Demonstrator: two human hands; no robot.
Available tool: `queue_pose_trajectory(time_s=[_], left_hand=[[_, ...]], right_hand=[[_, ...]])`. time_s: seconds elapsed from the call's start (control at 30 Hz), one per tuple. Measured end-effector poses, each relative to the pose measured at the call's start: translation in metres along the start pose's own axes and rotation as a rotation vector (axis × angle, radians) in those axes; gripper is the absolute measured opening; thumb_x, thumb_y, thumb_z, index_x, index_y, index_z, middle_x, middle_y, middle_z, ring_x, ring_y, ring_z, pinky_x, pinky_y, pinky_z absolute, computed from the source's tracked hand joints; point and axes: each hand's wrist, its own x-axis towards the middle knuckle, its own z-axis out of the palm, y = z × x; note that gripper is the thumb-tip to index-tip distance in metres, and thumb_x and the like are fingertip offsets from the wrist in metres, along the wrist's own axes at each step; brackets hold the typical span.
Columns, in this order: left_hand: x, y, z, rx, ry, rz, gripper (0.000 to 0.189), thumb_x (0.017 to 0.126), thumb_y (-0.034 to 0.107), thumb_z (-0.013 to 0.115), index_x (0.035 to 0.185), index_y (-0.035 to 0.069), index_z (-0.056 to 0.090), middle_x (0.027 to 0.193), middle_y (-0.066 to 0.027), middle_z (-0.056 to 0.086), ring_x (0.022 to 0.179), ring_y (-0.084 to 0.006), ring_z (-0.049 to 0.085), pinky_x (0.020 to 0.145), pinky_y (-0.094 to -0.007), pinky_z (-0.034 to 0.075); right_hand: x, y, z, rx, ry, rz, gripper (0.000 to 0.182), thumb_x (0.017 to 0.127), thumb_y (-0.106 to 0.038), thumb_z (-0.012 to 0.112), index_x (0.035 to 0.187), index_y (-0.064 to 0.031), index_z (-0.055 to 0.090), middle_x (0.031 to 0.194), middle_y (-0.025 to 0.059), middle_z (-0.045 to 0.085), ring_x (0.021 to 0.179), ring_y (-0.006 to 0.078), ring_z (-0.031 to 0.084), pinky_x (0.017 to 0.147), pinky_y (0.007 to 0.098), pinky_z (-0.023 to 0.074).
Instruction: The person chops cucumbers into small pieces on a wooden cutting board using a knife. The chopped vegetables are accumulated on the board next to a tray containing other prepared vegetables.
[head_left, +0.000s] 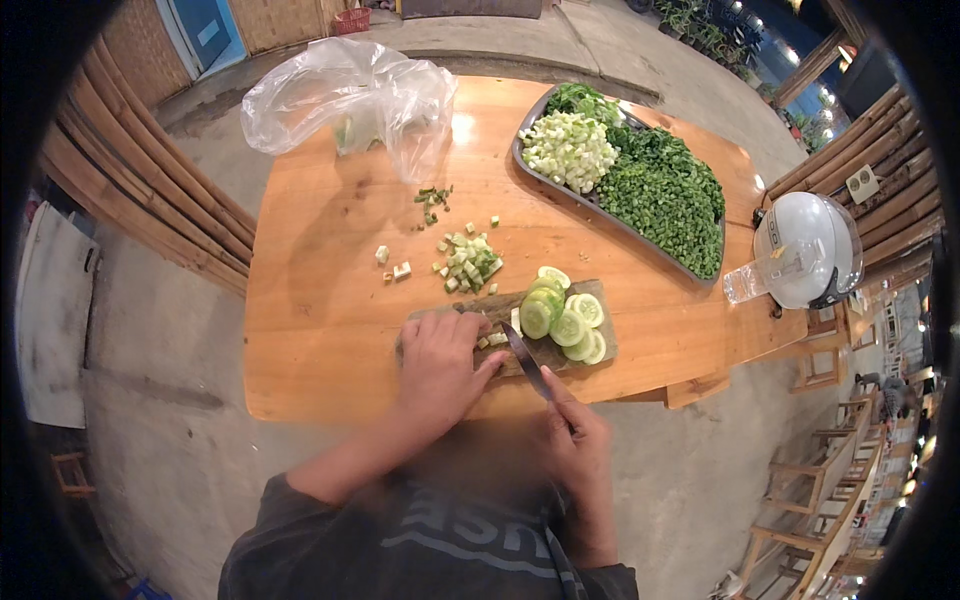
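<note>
A worn wooden cutting board (600, 292) lies at the near edge of the table. My right hand (576, 427) grips a kitchen knife (531, 367), its blade over the board beside small cut cucumber pieces (493, 340). On the board's left part rests my left hand (442, 360), fingers bent by those pieces; whether it holds any is hidden. Cucumber slices (568, 328) overlap on the right part of the board. Just beyond it, diced cucumber (469, 262) forms a small pile on the wood. A dark tray (551, 184) holds pale green dice (568, 150) and chopped green vegetables (660, 199).
A clear plastic bag (360, 97) with something green inside sits at the table's (322, 345) far left. Green trimmings (433, 204) and a few pale chunks (402, 270) lie nearer. A white rice cooker (802, 247) stands at the right, under a wall socket (862, 184).
</note>
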Motion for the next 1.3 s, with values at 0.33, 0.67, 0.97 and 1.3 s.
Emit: queue_pose_trajectory(time_s=[0.33, 0.67, 0.97, 1.3], left_hand=[[0.010, 0.002, 0.011, 0.037, -0.101, 0.033, 0.022, 0.084, 0.025, 0.078, 0.099, 0.012, 0.068, 0.089, -0.0048, 0.063, 0.093, -0.0280, 0.059, 0.088, -0.0427, 0.040], [0.016, -0.005, 0.010, -0.121, -0.123, -0.018, 0.016, 0.085, 0.020, 0.080, 0.091, 0.009, 0.069, 0.083, -0.0060, 0.066, 0.086, -0.0276, 0.061, 0.083, -0.0420, 0.042], [0.047, -0.021, -0.008, -0.224, -0.049, -0.137, 0.013, 0.085, 0.016, 0.079, 0.091, 0.008, 0.071, 0.088, -0.0066, 0.070, 0.090, -0.0294, 0.063, 0.087, -0.0431, 0.044], [0.065, -0.042, 0.002, 0.034, 0.131, -0.022, 0.016, 0.084, 0.016, 0.079, 0.098, 0.010, 0.074, 0.098, -0.0064, 0.071, 0.100, -0.0294, 0.062, 0.094, -0.0449, 0.041]], right_hand=[[0.000, 0.011, -0.008, -0.016, 0.003, -0.038, 0.045, 0.094, -0.003, 0.067, 0.137, -0.0174, 0.068, 0.072, 0.0118, 0.062, 0.062, 0.0242, 0.055, 0.081, 0.0330, 0.0502], [-0.005, 0.011, -0.019, -0.011, 0.034, -0.020, 0.045, 0.095, -0.004, 0.067, 0.138, -0.0180, 0.068, 0.071, 0.0116, 0.059, 0.061, 0.0216, 0.056, 0.065, 0.0326, 0.0496], [-0.006, 0.009, -0.023, 0.017, 0.004, 0.008, 0.045, 0.093, 0.001, 0.065, 0.136, -0.0119, 0.068, 0.075, 0.0089, 0.061, 0.070, 0.0130, 0.058, 0.070, 0.0273, 0.0496], [-0.005, 0.006, -0.021, 0.006, 0.029, -0.027, 0.047, 0.093, -0.003, 0.068, 0.138, -0.0191, 0.068, 0.070, 0.0103, 0.057, 0.062, 0.0180, 0.053, 0.065, 0.0307, 0.0487]])
